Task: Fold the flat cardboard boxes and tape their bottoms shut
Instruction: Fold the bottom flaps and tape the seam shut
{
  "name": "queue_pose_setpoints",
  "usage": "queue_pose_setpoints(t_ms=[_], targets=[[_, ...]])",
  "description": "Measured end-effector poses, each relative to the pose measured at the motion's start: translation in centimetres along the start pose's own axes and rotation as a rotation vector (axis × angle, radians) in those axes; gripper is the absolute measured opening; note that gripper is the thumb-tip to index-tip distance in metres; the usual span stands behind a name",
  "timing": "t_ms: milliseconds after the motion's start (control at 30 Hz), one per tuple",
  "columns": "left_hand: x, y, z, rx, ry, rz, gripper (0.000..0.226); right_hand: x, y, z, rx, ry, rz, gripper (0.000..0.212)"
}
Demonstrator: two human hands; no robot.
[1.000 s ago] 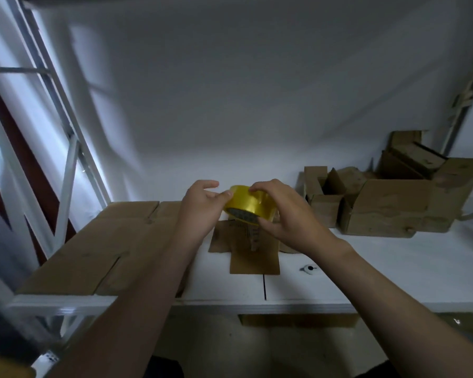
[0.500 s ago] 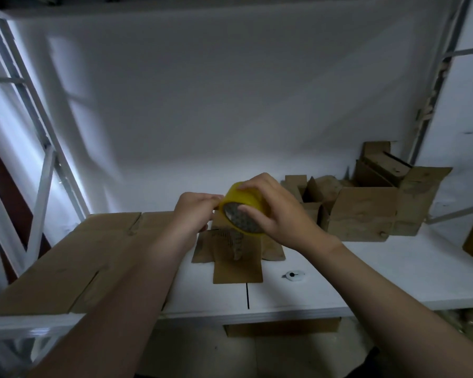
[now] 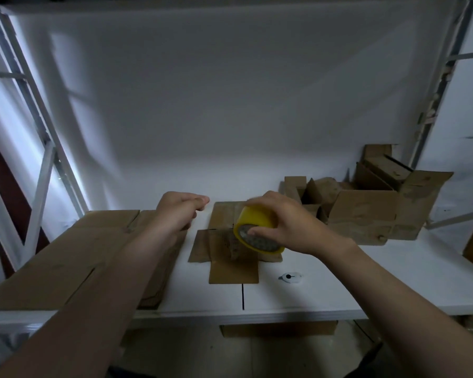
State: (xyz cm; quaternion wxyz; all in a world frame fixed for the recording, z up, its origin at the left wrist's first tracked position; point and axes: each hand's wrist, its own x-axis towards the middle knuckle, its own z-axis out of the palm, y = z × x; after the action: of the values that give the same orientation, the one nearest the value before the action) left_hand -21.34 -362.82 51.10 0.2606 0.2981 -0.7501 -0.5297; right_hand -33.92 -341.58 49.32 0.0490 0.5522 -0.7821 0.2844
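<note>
Watching through the head camera, I see the right hand grasping the yellow tape roll, thumb on the near face and fingers curled over the far side. The roll is tilted, its open core turned toward me. It sits over the small flattened box, which lies on the white bench with its flaps spread out in a cross. I cannot tell whether the roll touches the cardboard. The left hand is released, fingers fairly straight and pointing toward the roll. It is a little apart from the roll, with nothing visible in it, and it hovers over the bench's left half. Under that forearm lies a stack of large flat cardboard sheets, reaching the bench's left edge. At the back right stand several assembled boxes with flaps up. A small white object with a dark spot lies just right of the flattened box
</note>
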Motion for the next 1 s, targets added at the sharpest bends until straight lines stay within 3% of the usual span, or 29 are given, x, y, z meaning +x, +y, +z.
queue_pose_setpoints(t_ms=[100, 267, 467, 667, 1000], targets=[[0.2, -0.1, -0.3, -0.03, 0.004, -0.005, 0.006, -0.7, 0.8, 0.6, 0.187, 0.114, -0.005, 0.047], [0.3, -0.9, 0.4, -0.003, -0.001, 0.052, 0.009, 0.1, 2.8, 1.5, -0.105, -0.15, 0.063, 0.039], [1.3, -2.2, 0.3, -0.073, 0.033, -0.094, 0.006, -1.5, 4.9, 2.6, 0.071, 0.094, -0.063, 0.04], [2.0, -2.9, 1.6, -0.036, 0.022, 0.001, 0.013, 0.2, 5.5, 3.0, -0.054, -0.149, 0.078, 0.038], [4.3, -4.8, 2.4, -0.024, 0.049, -0.034, 0.014, 2.1, 6.3, 3.6, -0.065, -0.187, 0.152, 0.032]])
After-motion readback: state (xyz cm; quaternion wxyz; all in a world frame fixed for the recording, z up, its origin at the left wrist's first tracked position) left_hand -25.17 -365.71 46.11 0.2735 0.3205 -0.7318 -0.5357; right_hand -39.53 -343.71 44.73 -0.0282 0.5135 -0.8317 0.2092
